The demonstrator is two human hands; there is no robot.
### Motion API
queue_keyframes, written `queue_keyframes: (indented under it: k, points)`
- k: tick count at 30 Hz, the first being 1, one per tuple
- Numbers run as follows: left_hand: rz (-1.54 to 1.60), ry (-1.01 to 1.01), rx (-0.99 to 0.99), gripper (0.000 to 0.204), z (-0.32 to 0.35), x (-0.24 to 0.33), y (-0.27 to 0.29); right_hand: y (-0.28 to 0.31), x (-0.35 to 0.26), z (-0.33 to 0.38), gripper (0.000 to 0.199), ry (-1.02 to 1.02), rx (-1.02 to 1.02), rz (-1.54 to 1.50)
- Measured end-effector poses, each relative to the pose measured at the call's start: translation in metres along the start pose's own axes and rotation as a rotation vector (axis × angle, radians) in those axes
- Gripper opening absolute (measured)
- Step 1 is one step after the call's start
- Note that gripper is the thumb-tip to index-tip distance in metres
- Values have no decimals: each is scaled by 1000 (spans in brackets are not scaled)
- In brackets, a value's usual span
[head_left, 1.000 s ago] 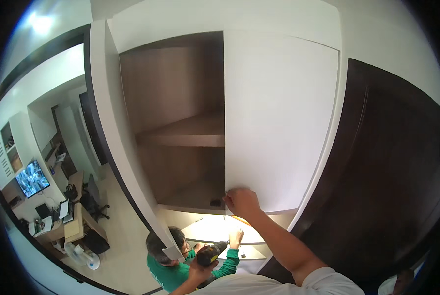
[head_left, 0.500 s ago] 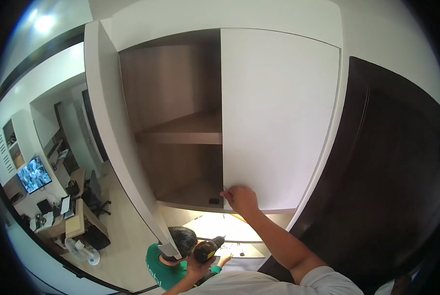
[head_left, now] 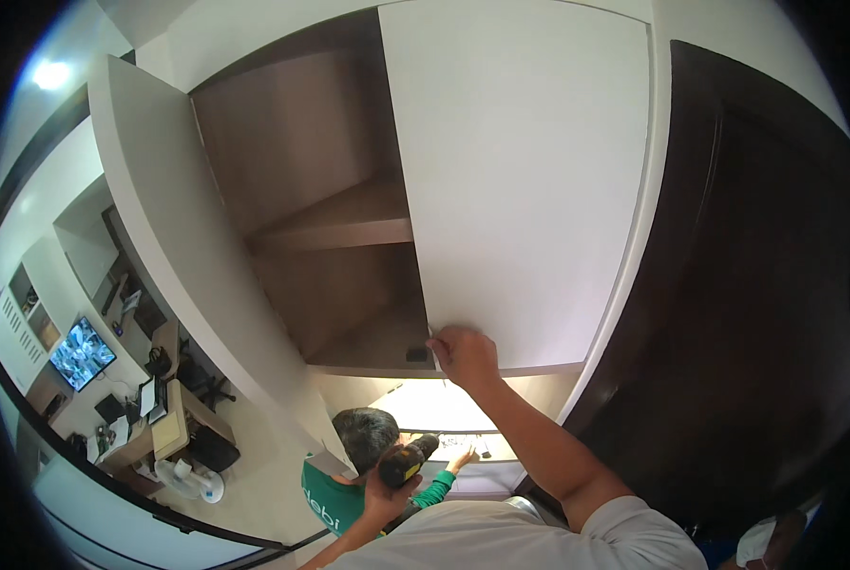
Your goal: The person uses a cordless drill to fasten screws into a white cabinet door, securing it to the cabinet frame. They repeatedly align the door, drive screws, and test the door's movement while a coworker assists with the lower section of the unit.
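Observation:
My right hand [head_left: 467,358] is closed, its fingertips pinching the lower left edge of a white cabinet door [head_left: 529,190]; what lies between the fingertips is partly hidden. Lower down, my left hand [head_left: 387,497] grips a black and yellow cordless drill [head_left: 403,463], its front end pointing up and to the right. Left of the white door, the brown cabinet compartment [head_left: 296,142] stands uncovered, with one shelf [head_left: 349,228] across it. A small dark block [head_left: 416,354] sits on the compartment's floor near my right fingertips. The other white door [head_left: 168,209] is swung out to the left.
A person in a green shirt [head_left: 334,503] is below the cabinet near my drill, one hand [head_left: 461,461] reaching to a lit counter [head_left: 434,404]. A dark brown door [head_left: 748,285] stands at right. Beyond the open door are desks, a screen [head_left: 84,353] and a fan [head_left: 189,482].
My view has shifted, so the cabinet sits higher and tilted in the picture. My right hand keeps its place at the door's edge, and the drill stays in my left hand.

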State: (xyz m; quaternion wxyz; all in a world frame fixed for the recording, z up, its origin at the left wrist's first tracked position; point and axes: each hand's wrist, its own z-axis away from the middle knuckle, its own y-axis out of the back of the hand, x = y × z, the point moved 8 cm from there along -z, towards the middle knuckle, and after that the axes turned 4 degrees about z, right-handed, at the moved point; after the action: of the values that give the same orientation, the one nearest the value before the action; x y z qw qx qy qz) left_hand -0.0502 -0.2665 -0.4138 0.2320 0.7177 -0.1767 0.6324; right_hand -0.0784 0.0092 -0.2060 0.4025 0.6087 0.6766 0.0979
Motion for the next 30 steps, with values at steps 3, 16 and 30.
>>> queue_keyframes:
  k: [3, 16, 30]
  points:
    - [39, -18, 11, 73, -4, 2, 0, 8, -2, -2, 23, 19, 24, -103]
    - [-36, -94, 67, 68, 0, -5, 12, -7, -2, 0, 30, -65, -38, -42]
    - [-110, -107, 138, 70, 4, -2, 29, 1, 5, -8, 26, -22, -59, 115]
